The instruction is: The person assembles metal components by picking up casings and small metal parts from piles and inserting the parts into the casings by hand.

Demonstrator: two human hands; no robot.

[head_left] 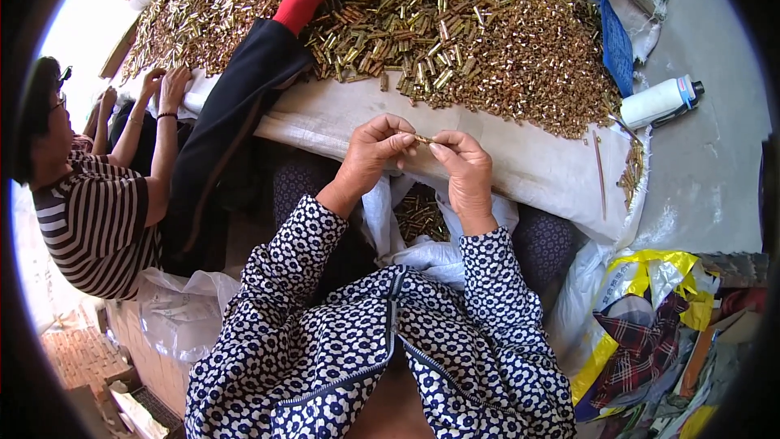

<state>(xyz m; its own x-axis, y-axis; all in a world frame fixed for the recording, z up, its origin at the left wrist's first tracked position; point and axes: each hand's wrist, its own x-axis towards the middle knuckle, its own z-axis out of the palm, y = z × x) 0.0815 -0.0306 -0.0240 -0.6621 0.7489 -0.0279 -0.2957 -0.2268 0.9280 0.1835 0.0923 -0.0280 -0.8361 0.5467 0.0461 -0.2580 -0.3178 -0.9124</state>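
Note:
Above my lap, just off the table's near edge, both my hands pinch one small brass-coloured metal part (423, 139). My left hand (367, 156) grips its left end between thumb and fingertips. The other end is in the thumb and forefinger of my right hand (468, 172). Fingertips hide much of the part, so its exact kind cannot be made out. Below the hands, an open white sack (376, 215) between my knees holds many slim brass-coloured pieces (421, 217).
A large heap of brass-coloured pieces (455, 24) covers the cloth-topped table (325, 114). Someone's dark-trousered leg (236, 106) stretches across it. At left sits a person in a striped shirt (97, 211). A white bottle (660, 102) lies at right, above a yellow-and-white bag (601, 349). A thin stick (600, 171) rests nearby.

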